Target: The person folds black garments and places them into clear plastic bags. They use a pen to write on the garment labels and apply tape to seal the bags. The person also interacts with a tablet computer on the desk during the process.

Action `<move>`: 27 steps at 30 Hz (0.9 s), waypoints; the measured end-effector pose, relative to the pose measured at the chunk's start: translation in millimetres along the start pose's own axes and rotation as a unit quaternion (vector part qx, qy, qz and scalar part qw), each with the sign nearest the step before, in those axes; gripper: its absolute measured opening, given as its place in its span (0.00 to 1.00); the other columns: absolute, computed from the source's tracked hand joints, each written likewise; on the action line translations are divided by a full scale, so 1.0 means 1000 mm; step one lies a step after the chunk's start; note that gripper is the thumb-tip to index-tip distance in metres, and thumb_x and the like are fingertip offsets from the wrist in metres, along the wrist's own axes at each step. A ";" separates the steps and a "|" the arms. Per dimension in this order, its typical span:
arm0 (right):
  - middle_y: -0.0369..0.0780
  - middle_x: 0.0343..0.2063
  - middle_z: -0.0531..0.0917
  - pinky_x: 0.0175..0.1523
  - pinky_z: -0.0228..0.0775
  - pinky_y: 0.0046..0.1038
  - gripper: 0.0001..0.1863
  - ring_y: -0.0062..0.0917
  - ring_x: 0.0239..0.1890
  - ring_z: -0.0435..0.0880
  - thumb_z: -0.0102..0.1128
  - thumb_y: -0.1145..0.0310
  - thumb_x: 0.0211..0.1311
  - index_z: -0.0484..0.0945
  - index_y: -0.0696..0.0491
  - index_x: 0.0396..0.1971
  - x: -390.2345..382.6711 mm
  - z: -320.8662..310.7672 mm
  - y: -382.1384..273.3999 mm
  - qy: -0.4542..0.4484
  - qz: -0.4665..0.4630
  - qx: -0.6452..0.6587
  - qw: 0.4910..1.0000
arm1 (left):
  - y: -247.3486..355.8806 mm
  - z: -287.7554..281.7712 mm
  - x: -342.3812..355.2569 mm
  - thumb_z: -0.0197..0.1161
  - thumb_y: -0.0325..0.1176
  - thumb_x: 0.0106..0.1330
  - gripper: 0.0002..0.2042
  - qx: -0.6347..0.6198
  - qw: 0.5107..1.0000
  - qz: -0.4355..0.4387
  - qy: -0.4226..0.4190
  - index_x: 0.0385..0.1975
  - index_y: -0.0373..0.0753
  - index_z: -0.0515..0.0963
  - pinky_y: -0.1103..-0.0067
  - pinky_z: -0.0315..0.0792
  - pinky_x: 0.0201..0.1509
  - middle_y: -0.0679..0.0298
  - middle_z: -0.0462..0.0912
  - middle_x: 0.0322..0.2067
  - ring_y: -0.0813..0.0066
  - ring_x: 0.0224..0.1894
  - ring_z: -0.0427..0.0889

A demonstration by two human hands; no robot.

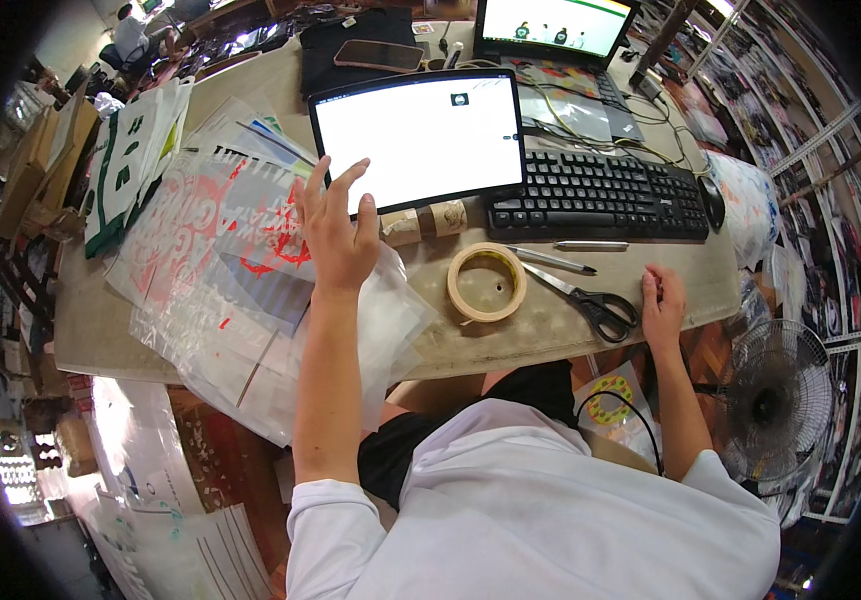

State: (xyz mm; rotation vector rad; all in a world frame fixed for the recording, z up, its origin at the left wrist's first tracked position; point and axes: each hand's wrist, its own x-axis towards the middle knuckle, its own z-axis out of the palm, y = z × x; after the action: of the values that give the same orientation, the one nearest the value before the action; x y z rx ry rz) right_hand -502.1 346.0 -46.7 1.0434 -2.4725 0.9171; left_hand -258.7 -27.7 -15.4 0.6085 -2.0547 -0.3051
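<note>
A tablet (421,140) with a bright, mostly white screen leans tilted on the table. My left hand (336,225) is at its lower left corner, fingers spread over the screen edge and holding nothing. Whether the fingertips touch the glass I cannot tell. Below the tablet lie brown cardboard rolls (446,218). My right hand (663,305) rests by the table's right front edge, its fingers loosely curled with nothing visible in them. Close to it are black-handled scissors (606,314), whose blades point toward a roll of tan tape (459,287).
Printed clear plastic sheets (211,255) cover the table's left side. A black keyboard (601,195), a mouse (713,203), a pen (561,262) and a laptop (556,35) occupy the right and back. A phone (379,55) lies behind the tablet. A fan (771,400) stands at right.
</note>
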 end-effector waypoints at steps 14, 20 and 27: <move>0.42 0.31 0.78 0.43 0.69 0.31 0.10 0.31 0.34 0.77 0.52 0.66 0.67 0.77 0.57 0.40 -0.001 0.000 -0.001 -0.006 0.006 0.004 1.000 | 0.003 0.002 -0.001 0.54 0.34 0.62 0.20 0.035 0.998 -0.002 -0.052 0.55 0.47 0.71 0.52 0.34 0.72 0.70 0.78 0.53 0.56 0.69 0.55; 0.42 0.32 0.79 0.43 0.69 0.31 0.11 0.31 0.34 0.77 0.52 0.66 0.67 0.77 0.57 0.40 -0.001 -0.001 0.000 -0.010 0.009 0.000 1.000 | 0.002 -0.001 0.000 0.54 0.34 0.61 0.19 0.037 0.997 -0.005 -0.073 0.53 0.47 0.73 0.52 0.35 0.72 0.68 0.75 0.56 0.56 0.70 0.53; 0.41 0.32 0.78 0.42 0.68 0.28 0.10 0.29 0.34 0.76 0.52 0.67 0.67 0.77 0.56 0.42 0.000 0.001 -0.004 -0.007 0.015 0.018 1.000 | 0.012 0.000 -0.001 0.53 0.39 0.64 0.18 0.093 0.989 0.020 -0.114 0.54 0.53 0.76 0.52 0.29 0.72 0.66 0.60 0.66 0.56 0.72 0.43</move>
State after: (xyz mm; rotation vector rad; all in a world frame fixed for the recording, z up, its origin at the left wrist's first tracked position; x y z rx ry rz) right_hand -499.0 343.5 -45.7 1.0302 -2.4978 0.9714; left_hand -261.7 -16.8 -10.4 0.6689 -2.3301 -0.1655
